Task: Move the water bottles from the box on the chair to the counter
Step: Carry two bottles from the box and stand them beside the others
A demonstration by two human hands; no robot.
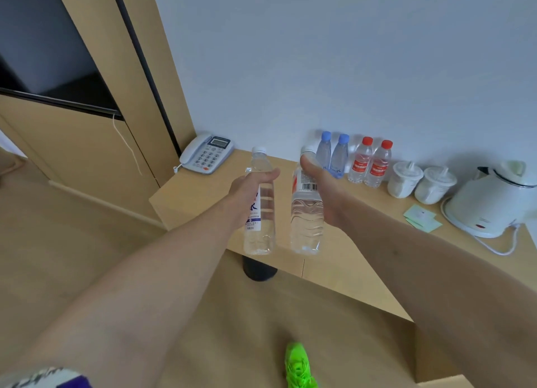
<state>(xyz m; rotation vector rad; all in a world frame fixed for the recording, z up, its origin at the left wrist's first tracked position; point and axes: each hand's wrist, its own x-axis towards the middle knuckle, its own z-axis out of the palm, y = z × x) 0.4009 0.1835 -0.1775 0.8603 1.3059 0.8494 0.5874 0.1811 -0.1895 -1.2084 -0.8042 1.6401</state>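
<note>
bottles (pixel 354 161) on wood counter (pixel 363 242), white wall (pixel 319 53)

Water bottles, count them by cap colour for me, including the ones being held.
White cap: 2, one in the left hand, one in the right hand
Blue cap: 2
Red cap: 2
Total: 6

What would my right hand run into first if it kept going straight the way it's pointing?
Probably the two blue-capped clear water bottles by the wall: the right hand, holding a clear bottle, points at them. Depth is unclear.
</note>
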